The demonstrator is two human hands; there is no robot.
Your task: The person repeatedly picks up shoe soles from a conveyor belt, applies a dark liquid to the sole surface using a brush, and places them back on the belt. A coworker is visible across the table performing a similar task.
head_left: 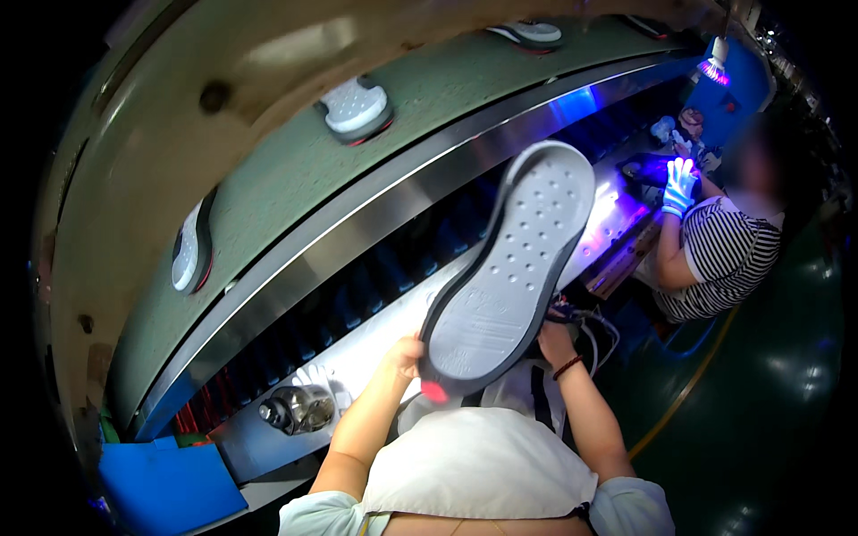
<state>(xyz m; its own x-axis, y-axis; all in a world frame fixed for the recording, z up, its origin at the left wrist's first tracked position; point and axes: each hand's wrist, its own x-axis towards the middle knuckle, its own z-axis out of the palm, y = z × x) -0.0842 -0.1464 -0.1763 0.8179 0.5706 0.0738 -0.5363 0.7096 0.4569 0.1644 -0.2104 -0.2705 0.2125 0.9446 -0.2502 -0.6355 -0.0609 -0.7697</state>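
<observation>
White bench (246, 451) is the reference. On its near side: person in a white apron (478, 464), both forearms raised toward it. Left hand (407, 355), over the bench's near edge, is curled on the near-end left edge of a grey shoe sole (514, 259); thumb shows, other fingers mostly hidden. Right hand (556, 339), beaded bracelet (567, 366) on wrist, is at the sole's right edge, same side of bench; fingers hidden, can't tell how closed or whether it grips. Sole is up over the bench, dimpled face showing, dark rim, red patch at near end, far end angled right. On the bench, left part: clear jar (308, 409). Off bench's left end: blue box (165, 487). Beyond bench: metal rail (384, 201), then green conveyor belt (268, 170) carrying more grey-white soles (357, 109). Toward bench's right end: co-worker in striped top (728, 255), gloved hand (681, 188) lit blue; lit lamp (715, 67) farther off.
</observation>
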